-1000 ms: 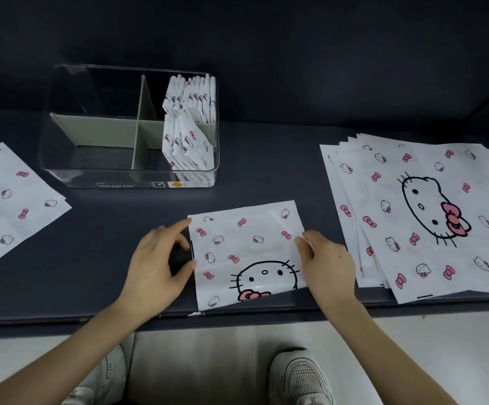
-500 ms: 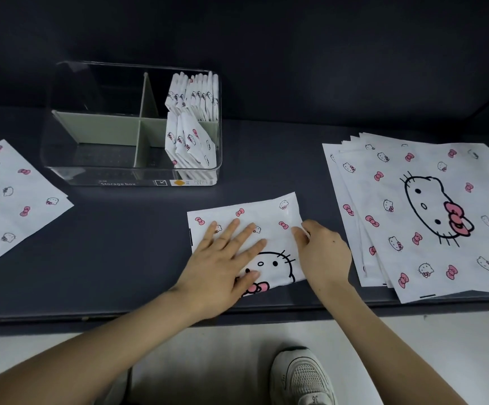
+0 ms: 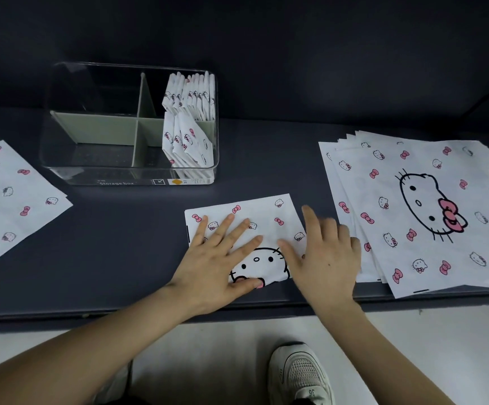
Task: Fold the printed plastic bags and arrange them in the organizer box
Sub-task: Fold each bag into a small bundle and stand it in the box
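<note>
A dark table (image 3: 120,244) is seen from above, with a wide stack of flat printed bags (image 3: 418,247) spread at its right end and more flat sheets (image 3: 12,200) laid at its left end. A clear organizer box (image 3: 91,178), split into four by grey-green dividers, is set toward the back left; folded bags (image 3: 192,97) are stood on edge in its two right-hand compartments. A half-folded bag (image 3: 260,213) is laid near the table's front edge, just in front of the box and beside the right stack. It is pressed flat by the left hand (image 3: 217,258), whose straight, spread fingers cover its left half. The right hand (image 3: 325,258), slightly blurred, is laid open over the bag's right edge, nothing being gripped. A white shoe (image 3: 298,375) is seen on the floor below.
</note>
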Tool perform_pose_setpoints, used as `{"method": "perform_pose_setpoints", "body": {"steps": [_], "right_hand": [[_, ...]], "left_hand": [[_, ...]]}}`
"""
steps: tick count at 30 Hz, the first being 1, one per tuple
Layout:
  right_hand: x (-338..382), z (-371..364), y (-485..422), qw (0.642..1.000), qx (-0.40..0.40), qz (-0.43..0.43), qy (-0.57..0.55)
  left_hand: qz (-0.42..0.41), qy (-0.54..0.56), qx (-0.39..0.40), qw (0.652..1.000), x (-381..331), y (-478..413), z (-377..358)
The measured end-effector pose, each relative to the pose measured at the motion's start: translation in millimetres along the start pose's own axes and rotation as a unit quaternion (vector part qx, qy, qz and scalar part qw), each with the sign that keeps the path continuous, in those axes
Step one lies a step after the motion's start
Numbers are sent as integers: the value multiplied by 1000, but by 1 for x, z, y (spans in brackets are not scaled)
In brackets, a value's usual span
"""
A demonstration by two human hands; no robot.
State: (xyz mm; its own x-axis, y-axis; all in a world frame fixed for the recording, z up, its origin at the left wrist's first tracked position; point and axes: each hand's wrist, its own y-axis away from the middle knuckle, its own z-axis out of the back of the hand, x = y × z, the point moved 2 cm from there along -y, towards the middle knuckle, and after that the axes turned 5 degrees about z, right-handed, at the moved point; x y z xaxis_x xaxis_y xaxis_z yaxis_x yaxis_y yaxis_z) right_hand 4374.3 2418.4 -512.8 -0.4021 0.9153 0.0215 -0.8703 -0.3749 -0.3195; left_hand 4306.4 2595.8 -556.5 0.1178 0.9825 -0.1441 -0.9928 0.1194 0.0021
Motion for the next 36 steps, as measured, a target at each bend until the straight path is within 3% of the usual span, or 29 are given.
{"method": "perform_pose_setpoints", "body": {"steps": [3, 7, 11, 16, 21, 26, 29, 33, 36], "right_hand": [[3, -4, 29, 998, 39, 48, -29], [-29, -12, 41, 996, 85, -6, -11], [-56, -5, 41, 997, 59, -41, -3], [-24, 5, 35, 994, -34, 62, -88], [2, -14, 35, 992, 55, 29, -112], [-25, -15, 37, 993, 55, 17, -106], [-17, -11, 34, 983, 13, 107, -146], [-17, -14, 34, 938, -5, 268, -220], [-19, -16, 31, 922, -15, 314, -224]], "left_hand": [[4, 4, -2, 1000, -1, 0, 1], [8, -3, 1, 1000, -1, 0, 1], [15, -8, 4, 1000, -1, 0, 1], [13, 0, -4, 1000, -1, 0, 0], [12, 11, -8, 1000, -1, 0, 0], [12, -1, -9, 1000, 0, 1, -1], [8, 2, -18, 1000, 0, 0, -1], [-10, 16, -30, 999, 3, 1, -2], [-46, 109, -81, 990, 6, 3, 2]]}}
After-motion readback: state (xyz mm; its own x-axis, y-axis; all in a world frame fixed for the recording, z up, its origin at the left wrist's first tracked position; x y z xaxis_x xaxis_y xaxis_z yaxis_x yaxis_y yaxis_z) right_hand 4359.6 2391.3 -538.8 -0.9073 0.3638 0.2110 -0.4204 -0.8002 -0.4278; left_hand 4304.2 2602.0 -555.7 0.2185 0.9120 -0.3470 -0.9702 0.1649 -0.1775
